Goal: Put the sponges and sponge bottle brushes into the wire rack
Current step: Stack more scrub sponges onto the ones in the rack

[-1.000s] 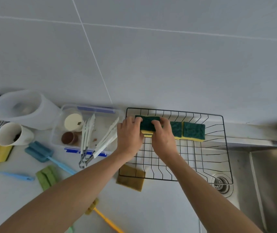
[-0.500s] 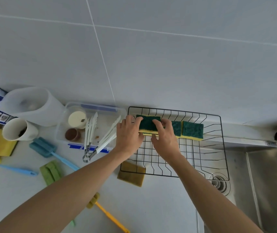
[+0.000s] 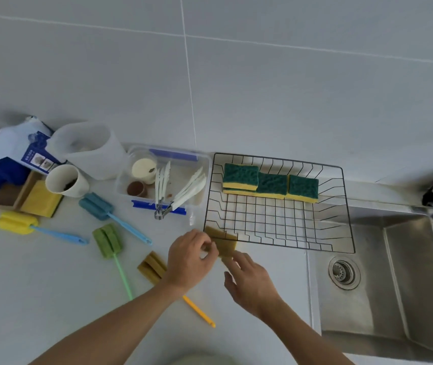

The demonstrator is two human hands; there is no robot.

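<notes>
Head view, lower centre: left hand (image 3: 189, 260) apparently pinches the brown sponge (image 3: 222, 240) lying partly under the wire rack (image 3: 347, 206), likely to free it. Right hand (image 3: 251, 281) hovers beside, grip relaxed and empty.

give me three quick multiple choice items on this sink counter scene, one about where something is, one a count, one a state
1. Where does the brown sponge lie?
A. on the counter at the wire rack's near left corner
B. inside the sink
C. in the clear plastic container

2. How many green-topped sponges sit in the wire rack?
A. one
B. three
C. five

3. What is the left hand doing?
A. resting flat on the counter
B. gripping the green bottle brush
C. pinching the brown sponge's edge

Key: 1 A, it lies partly under the rack's near left corner on the counter. 2 B, three green and yellow sponges line the far side. 3 C, its fingers close on the sponge's left edge while the right hand reaches in beside it, open.
</notes>
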